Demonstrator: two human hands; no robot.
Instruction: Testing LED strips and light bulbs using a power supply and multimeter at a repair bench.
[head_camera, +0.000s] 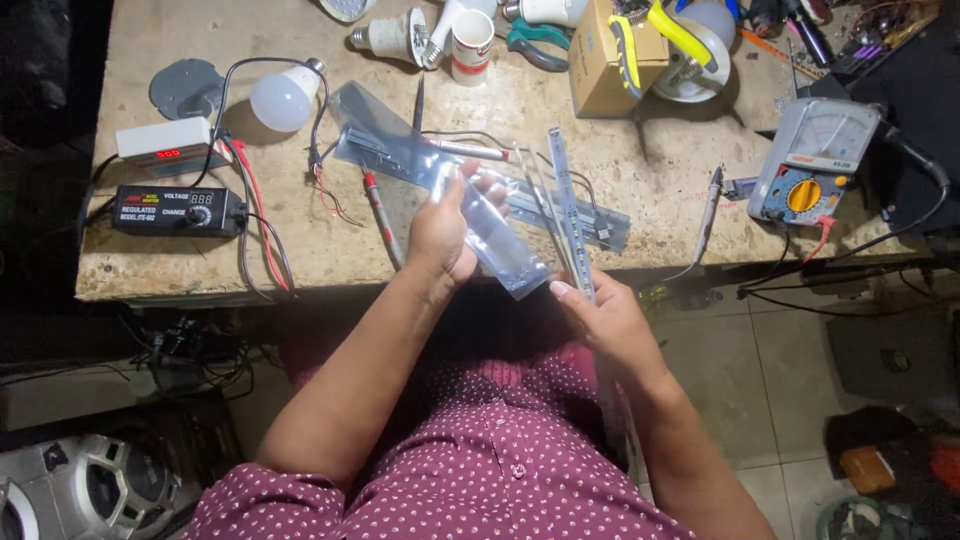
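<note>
My left hand (447, 228) grips a long clear plastic sleeve (420, 165) that runs from the bench top down towards my lap. My right hand (605, 320) holds the lower ends of two thin LED strips (566, 200), which stick up and away over the bench edge beside the sleeve. The sleeve's near end lies between my two hands, close to the right thumb. Both hands hover just in front of the worn wooden bench (300, 240).
On the bench lie a white bulb (282, 100), a black adjustable power supply (178, 210), a small white meter (165, 145), red probe leads (380, 210), a soldering iron (708, 210), an analogue multimeter (812, 160), a cardboard box (600, 60), pliers and bulb parts.
</note>
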